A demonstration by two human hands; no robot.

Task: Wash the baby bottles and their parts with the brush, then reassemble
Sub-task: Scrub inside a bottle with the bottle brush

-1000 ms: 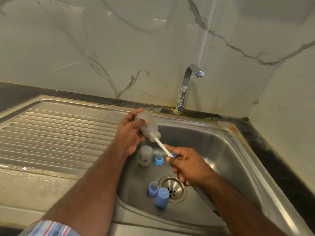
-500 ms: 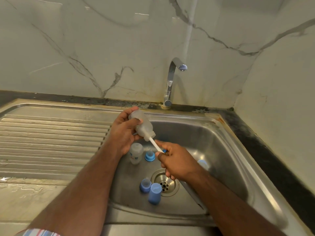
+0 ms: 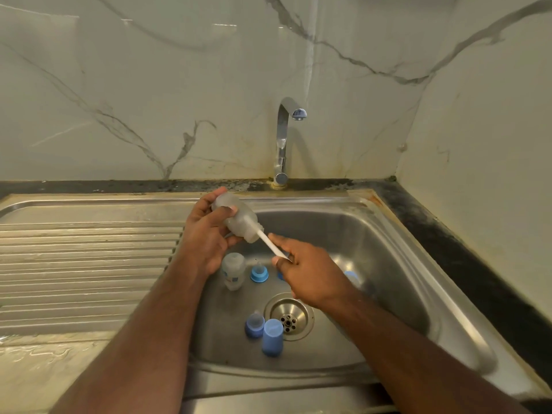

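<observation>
Here, a brush works inside a baby bottle over the sink.
Left hand point(image 3: 206, 237) grips the frosted bottle point(image 3: 239, 221); right hand point(image 3: 310, 274) pinches the white brush handle point(image 3: 270, 245).

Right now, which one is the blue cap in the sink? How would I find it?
Look in the steel sink and find the round drain. The blue cap lies just left of it, nearest you. Beside it, the nipple ring has a clear teat on top; the cap is plain and taller.
</observation>
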